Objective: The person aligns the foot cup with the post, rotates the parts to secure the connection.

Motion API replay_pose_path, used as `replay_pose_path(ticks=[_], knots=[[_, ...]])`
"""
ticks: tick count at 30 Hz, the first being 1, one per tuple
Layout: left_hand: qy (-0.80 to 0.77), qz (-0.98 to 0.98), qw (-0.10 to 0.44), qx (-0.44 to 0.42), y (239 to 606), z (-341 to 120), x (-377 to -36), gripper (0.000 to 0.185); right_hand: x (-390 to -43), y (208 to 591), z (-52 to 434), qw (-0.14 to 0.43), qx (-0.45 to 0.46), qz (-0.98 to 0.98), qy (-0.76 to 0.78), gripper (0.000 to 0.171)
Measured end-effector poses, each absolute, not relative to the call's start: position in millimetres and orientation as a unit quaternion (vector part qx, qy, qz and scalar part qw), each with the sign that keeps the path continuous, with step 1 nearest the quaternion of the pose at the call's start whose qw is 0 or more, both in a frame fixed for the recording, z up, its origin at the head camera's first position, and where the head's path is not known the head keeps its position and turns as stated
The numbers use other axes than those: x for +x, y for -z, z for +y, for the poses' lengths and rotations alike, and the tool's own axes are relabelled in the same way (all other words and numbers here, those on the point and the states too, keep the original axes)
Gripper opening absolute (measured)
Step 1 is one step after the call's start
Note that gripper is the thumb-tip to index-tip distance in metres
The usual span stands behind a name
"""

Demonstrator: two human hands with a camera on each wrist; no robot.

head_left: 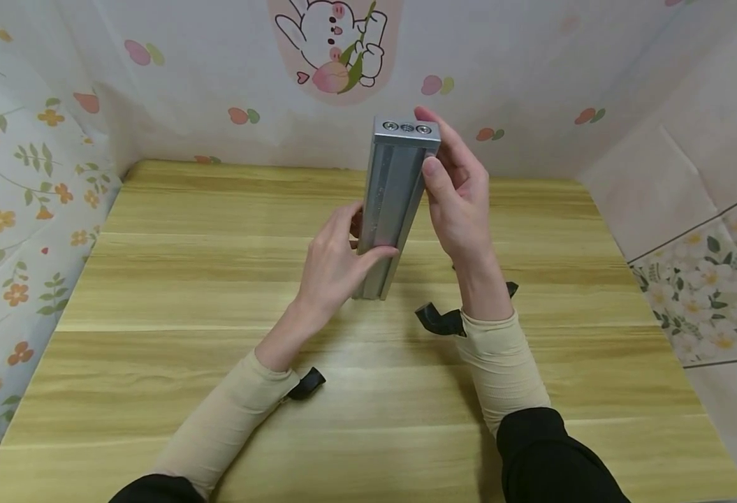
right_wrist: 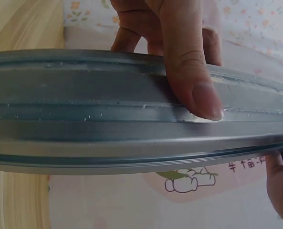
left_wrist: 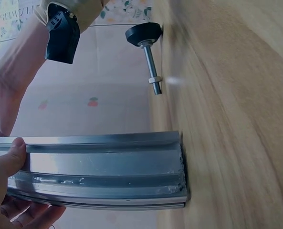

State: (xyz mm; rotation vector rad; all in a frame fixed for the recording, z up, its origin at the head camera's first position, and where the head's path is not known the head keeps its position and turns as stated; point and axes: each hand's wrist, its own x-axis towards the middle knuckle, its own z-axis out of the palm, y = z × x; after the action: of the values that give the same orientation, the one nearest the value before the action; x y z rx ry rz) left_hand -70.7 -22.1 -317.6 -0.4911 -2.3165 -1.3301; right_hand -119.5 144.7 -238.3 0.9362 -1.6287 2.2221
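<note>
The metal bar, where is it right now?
In the head view the metal bar stands upright mid-table, left hand holding low, right hand near the top.

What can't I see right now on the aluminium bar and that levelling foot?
- Aluminium bar far face: head view, turned away, partly behind right hand and left hand.
- Bar's top end: cut off by frame edges in both wrist views.
- Levelling foot: head view, hidden behind the right wrist.

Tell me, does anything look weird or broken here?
Nothing looks broken. Both hands, left hand and right hand, hold the metal bar upright, its bottom end on the wooden table. The left wrist view shows a bolt with a black foot beside it.
</note>
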Motion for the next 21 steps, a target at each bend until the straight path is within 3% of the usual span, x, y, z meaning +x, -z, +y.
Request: replay_pose_path(ticks=[3, 9, 14, 21], knots=[[0.474, -0.835, 0.215, -0.179, 318, -21, -72, 0.074, -118, 238, 145, 0.114, 0.324, -0.556, -0.757, 0.080], [0.463, -0.840, 0.216, -0.182, 316, -21, -75, 0.073, -115, 240, 149, 0.128, 0.324, -0.611, -0.711, 0.061], [0.460, -0.843, 0.208, -0.187, 315, -23, -75, 0.072, -114, 242, 151, 0.133, 0.327, -0.640, -0.683, 0.062], [0.444, -0.862, 0.147, -0.196, 307, -29, -75, 0.073, -113, 245, 155, 0.137, 0.347, -0.639, -0.673, 0.057]])
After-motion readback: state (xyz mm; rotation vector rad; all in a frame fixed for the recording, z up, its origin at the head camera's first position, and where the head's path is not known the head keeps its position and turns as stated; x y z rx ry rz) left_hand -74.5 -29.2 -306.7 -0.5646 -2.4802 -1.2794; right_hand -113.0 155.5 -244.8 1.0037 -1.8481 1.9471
